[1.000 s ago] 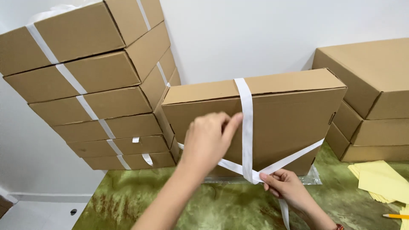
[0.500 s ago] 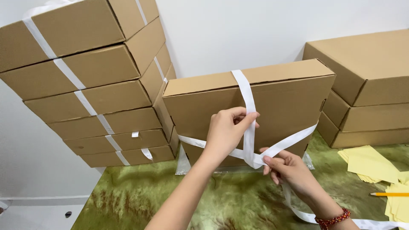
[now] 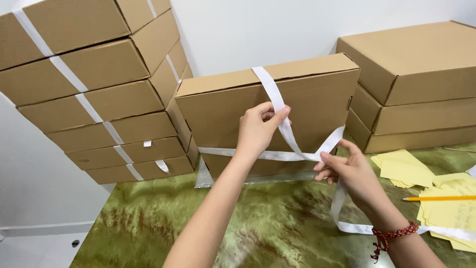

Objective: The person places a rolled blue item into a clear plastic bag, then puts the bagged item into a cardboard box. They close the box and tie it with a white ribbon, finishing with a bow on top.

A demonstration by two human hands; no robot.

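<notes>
Head-camera view shows a flat cardboard box (image 3: 267,119) standing on its edge on a green marbled table (image 3: 208,223), with a white ribbon (image 3: 277,101) running over its top and down its front. The left hand (image 3: 258,130) is closed in a pinch on the ribbon on the box's front face, fingers curled around the strip. The right hand (image 3: 349,176) is in front of the box's lower right corner, thumb and fingers closed on the ribbon where two strands cross; a loose tail drops from it and trails along the table.

The ribbon looks thin, limp and smooth (likely to slip unless pinched firmly), so the crossing point is probably the best place to grip it. The box looks light but stiff, and, standing on a narrow edge, could tip if pulled hard.

Left of the box leans a stack of tied boxes (image 3: 99,89), almost touching it. Right of it sits a pile of untied boxes (image 3: 416,84), with yellow papers (image 3: 446,203) and a pencil (image 3: 439,198) in front. Open table lies in front of the box.
</notes>
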